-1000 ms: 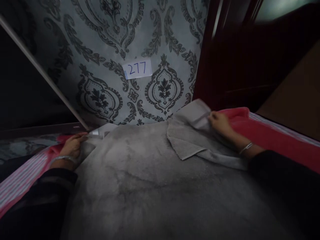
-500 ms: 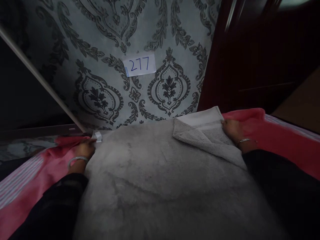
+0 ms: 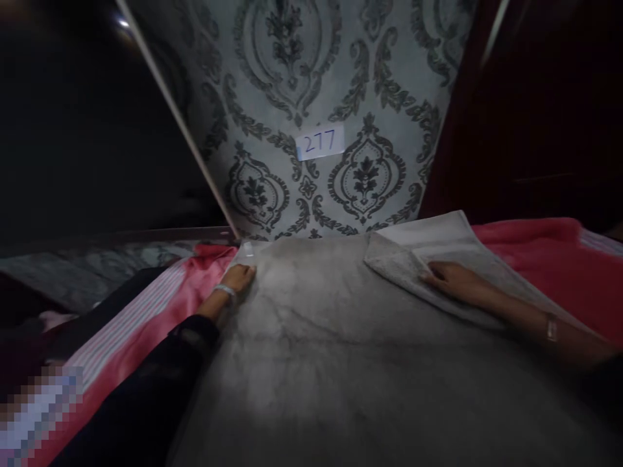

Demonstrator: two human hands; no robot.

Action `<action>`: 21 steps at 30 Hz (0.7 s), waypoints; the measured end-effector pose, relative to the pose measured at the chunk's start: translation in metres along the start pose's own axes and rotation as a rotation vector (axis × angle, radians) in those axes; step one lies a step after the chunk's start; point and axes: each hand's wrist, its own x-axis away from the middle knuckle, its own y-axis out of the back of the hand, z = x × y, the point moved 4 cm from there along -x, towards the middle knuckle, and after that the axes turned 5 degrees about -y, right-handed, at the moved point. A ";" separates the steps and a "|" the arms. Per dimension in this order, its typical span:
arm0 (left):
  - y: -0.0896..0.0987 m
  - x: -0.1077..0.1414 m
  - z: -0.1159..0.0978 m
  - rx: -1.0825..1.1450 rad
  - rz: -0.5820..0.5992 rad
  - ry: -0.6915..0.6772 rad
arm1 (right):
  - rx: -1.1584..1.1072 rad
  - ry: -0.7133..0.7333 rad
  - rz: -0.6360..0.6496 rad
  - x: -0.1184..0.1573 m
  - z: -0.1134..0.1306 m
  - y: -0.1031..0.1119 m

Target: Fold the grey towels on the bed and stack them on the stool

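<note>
A soft grey blanket is spread out before me over a red cloth. Its far right part is turned over into a flap with a paler underside. My left hand is at the far left edge with curled fingers closed on the blanket, just below a small white tag. On the turned-over flap, my right hand pinches the fabric between thumb and fingers. A bracelet is on each wrist.
Patterned wallpaper with a paper sign reading 277 rises behind the blanket. A dark panel stands on the left, a dark red one on the right. Striped cloth shows along the left side.
My right hand has left the blanket's far right corner and moved inward onto the flap. My left hand still holds the left edge near the tag. The view has shifted left.
</note>
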 end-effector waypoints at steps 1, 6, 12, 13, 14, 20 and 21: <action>0.000 0.001 -0.002 0.013 0.009 0.015 | 0.037 -0.022 0.024 0.004 0.008 -0.003; 0.005 0.003 -0.021 0.070 0.016 -0.035 | 0.084 -0.130 -0.055 0.009 0.018 0.025; -0.027 0.059 -0.096 -0.011 0.194 -0.712 | 0.104 -0.182 -0.157 0.015 -0.009 0.044; -0.030 0.064 -0.101 -0.013 0.222 -0.735 | 0.097 -0.093 -0.128 0.019 -0.005 0.037; -0.031 0.063 -0.103 -0.015 0.211 -0.698 | 0.090 -0.006 -0.089 0.025 0.002 0.027; -0.025 0.039 -0.087 -0.141 0.165 -0.281 | 0.181 0.004 0.003 0.044 0.024 -0.009; -0.026 0.041 -0.090 -0.157 0.173 -0.303 | 0.170 -0.029 0.006 0.041 0.023 -0.008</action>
